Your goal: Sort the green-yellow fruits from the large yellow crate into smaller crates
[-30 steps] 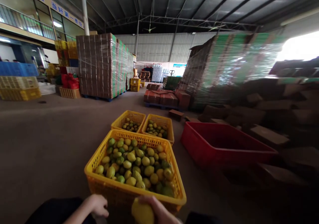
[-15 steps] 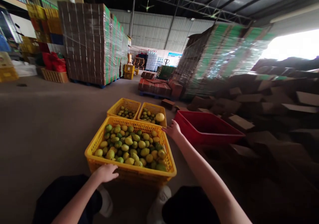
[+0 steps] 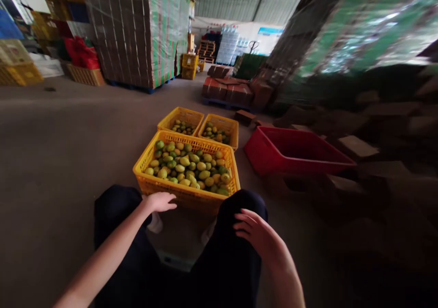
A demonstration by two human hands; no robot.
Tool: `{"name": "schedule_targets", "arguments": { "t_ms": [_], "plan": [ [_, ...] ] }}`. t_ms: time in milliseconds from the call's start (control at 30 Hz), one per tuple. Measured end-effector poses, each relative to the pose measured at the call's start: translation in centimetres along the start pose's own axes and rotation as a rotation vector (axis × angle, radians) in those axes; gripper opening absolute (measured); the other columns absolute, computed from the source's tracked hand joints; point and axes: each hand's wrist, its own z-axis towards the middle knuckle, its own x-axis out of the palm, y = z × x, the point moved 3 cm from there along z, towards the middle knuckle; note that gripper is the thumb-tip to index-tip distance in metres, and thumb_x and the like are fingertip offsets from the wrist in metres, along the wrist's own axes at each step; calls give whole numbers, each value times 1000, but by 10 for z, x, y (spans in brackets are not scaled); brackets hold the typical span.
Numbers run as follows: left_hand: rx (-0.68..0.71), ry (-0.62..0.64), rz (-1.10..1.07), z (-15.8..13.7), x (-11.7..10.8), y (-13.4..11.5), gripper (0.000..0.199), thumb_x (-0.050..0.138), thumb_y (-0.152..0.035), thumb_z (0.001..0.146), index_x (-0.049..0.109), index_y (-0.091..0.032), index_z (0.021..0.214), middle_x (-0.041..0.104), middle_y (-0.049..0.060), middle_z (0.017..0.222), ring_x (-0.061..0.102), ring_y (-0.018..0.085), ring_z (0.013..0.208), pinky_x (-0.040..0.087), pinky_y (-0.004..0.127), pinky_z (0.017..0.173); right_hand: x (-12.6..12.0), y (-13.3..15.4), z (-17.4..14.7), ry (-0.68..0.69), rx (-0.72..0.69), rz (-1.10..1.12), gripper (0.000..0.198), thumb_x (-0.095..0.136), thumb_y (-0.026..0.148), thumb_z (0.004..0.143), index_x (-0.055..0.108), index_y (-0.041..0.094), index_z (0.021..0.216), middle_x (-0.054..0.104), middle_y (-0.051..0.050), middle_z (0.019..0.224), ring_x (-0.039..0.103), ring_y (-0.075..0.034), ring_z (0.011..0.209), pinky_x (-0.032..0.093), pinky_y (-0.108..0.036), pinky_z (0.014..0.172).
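A yellow plastic crate (image 3: 185, 195) stands on the floor just beyond my knees, with many green and yellow lemons (image 3: 185, 161) in it. My left hand (image 3: 161, 202) hangs over my left knee close to the crate's near wall, fingers stretched and nothing in them. By my right knee is my right hand (image 3: 251, 229), its fingers a little bent and apart, holding nothing. Behind the big crate stand two smaller yellow crates, the left one (image 3: 164, 124) and the right one (image 3: 233, 137), both with lemons low inside.
To the right lies a red tub (image 3: 263, 155) with cardboard boxes (image 3: 357, 146) heaped beyond it. Wrapped stacks of cartons rise at the left (image 3: 119, 34) and right (image 3: 328, 48). A low pallet of cartons (image 3: 227, 91) stands further back.
My right hand has drawn back from the right side of the crates, where a large pale yellow fruit showed, to my right knee. The view has tipped downward.
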Motion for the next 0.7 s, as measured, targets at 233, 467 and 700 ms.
{"name": "schedule_targets", "arguments": {
  "t_ms": [233,467,700],
  "plan": [
    [52,117,-130,-60,23,-51,55,55,-55,92,63,-27,140,64,6,143,60,26,130,42,35,111,-97,-15,-84,-495,-141,143,38,70,56,75,76,34,106,79,-6,109,75,-24,88,62,-35,65],
    [-83,81,-293,-109,45,-13,55,59,-62,90,67,-30,135,68,4,138,62,25,128,42,34,110,-51,19,-56,-428,-313,216,36,72,51,75,77,28,102,78,-5,91,72,-21,80,59,-33,64],
    [-110,-60,-367,-131,32,1,63,52,-65,92,62,-25,140,65,7,142,56,26,135,37,37,117,2,33,-33,-145,-298,167,36,79,52,68,77,29,95,75,-4,86,66,-19,69,51,-30,55]
  ]
}}
